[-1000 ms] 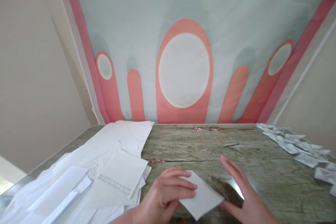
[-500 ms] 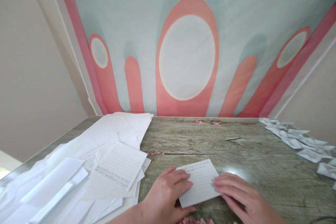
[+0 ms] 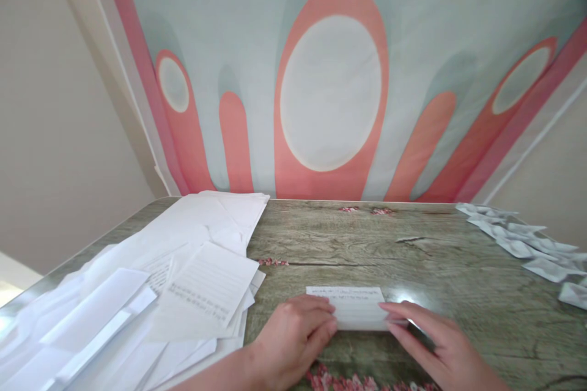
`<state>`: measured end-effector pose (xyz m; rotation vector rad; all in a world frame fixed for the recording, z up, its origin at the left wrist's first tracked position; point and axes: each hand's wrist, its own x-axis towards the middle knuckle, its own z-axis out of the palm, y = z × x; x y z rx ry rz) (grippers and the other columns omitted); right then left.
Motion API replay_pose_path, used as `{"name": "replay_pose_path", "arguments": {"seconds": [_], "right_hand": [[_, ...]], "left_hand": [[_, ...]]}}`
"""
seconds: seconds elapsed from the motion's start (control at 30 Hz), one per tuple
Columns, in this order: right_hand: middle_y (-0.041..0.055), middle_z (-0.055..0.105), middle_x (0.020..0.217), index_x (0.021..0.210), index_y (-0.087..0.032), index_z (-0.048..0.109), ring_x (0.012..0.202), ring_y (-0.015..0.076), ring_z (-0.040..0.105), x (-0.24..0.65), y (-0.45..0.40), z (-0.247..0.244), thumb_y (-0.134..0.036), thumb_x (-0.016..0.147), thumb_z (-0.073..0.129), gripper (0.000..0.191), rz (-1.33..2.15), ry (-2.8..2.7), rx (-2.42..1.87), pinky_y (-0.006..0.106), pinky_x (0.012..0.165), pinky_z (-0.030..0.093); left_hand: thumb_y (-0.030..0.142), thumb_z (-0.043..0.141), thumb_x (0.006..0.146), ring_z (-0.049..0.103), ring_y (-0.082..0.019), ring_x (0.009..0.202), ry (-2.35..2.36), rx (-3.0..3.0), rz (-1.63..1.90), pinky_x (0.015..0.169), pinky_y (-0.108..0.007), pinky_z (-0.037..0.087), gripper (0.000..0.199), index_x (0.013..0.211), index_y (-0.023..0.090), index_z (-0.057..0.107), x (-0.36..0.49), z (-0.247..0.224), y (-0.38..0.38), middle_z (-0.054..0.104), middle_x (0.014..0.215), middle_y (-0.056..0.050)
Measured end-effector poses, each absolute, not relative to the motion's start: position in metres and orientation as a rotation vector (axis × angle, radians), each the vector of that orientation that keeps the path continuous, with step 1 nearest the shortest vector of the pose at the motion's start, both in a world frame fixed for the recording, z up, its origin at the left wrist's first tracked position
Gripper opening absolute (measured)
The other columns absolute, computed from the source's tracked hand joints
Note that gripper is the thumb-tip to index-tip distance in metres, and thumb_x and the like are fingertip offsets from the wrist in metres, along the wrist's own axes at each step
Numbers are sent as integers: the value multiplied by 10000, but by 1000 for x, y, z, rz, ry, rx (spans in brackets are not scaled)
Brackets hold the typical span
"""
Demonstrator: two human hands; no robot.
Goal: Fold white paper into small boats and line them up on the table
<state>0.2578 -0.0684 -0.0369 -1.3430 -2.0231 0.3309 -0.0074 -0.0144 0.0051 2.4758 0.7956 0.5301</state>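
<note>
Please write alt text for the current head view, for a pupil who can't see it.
A left hand and right hand hold opposite ends of a small lined paper with writing near its far edge, at a wood-grain tabletop. Loose white papers cover the left, folded papers line the right, and a coral-and-grey backdrop stands behind.

1. I view a wood-grain table (image 3: 330,238) across the lower frame, marked with pink flower clusters (image 3: 275,262).
2. Lower left: I register overlapping white papers (image 3: 206,214), some lined.
3. Right edge: I count several folded white pieces (image 3: 553,269) in a slanting row.
4. Lower centre: lined sheet (image 3: 358,314); I cannot confirm table contact.
</note>
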Motion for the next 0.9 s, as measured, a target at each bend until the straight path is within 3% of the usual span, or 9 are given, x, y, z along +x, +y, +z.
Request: {"name": "replay_pose_path", "arguments": {"seconds": [0.13, 0.27, 0.37, 0.5, 0.63, 0.73, 0.8, 0.9], "right_hand": [[48, 683, 996, 1109, -228, 597, 908, 192, 638, 256, -60, -28, -365, 875, 486, 293, 608, -1903, -1512, 251, 757, 533], [40, 646, 838, 851, -201, 622, 799, 176, 614, 253, -48, -18, -416, 908, 394, 319, 755, -1937, -1547, 253, 711, 506], [62, 602, 945, 729, -184, 601, 830, 177, 596, 253, -41, -20, -404, 906, 388, 354, 722, -1965, -1541, 259, 719, 485], [68, 585, 1000, 736, -185, 615, 814, 176, 590, 255, -36, -27, -371, 891, 420, 311, 670, -1973, -1554, 273, 711, 474], [56, 598, 953, 728, -191, 615, 775, 169, 583, 253, -33, -28, -353, 884, 435, 288, 663, -1999, -1532, 273, 684, 461], [59, 602, 933, 726, -191, 611, 769, 171, 577, 253, -32, -27, -354, 886, 427, 293, 682, -1998, -1515, 278, 691, 461], [66, 599, 945, 722, -187, 607, 775, 173, 576, 253, -32, -28, -357, 887, 422, 300, 681, -1988, -1517, 288, 711, 462], [64, 595, 965, 681, -186, 586, 760, 165, 574, 253, -32, -29, -340, 876, 439, 288, 671, -1981, -1524, 291, 706, 459]], "left_hand": [[244, 327, 954, 620, -147, 870, 783, 2401, 536, 820, -216, 453, 339, 829, 172, 633, -8, 7, -6, 671, 883, -38], [250, 339, 951, 609, -131, 722, 816, 2385, 522, 688, -191, 445, 359, 720, 161, 598, -6, 6, 1, 638, 748, -26], [268, 355, 946, 598, -133, 692, 899, 2382, 524, 656, -195, 439, 354, 709, 164, 596, -5, 3, 3, 626, 706, -18], [285, 442, 908, 620, -167, 852, 1044, 2286, 622, 777, -244, 472, 214, 1003, 190, 608, -5, -3, 3, 668, 926, -33], [243, 460, 887, 533, -201, 1106, 1062, 2349, 730, 937, -327, 442, 366, 1247, 185, 454, -6, 0, 1, 554, 1228, -95], [215, 466, 872, 313, -248, 1304, 1045, 2623, 733, 1053, -436, 318, 469, 1328, 174, 362, -4, 7, -6, 353, 1414, -119], [238, 467, 878, 232, -255, 1342, 918, 2849, 566, 1091, -481, 223, 480, 1343, 202, 353, -2, 8, -13, 316, 1444, -78], [448, 433, 887, 178, -259, 1358, 752, 3030, 355, 1112, -483, 128, 575, 1380, 185, 297, 2, -1, -21, 247, 1477, -55]]}}
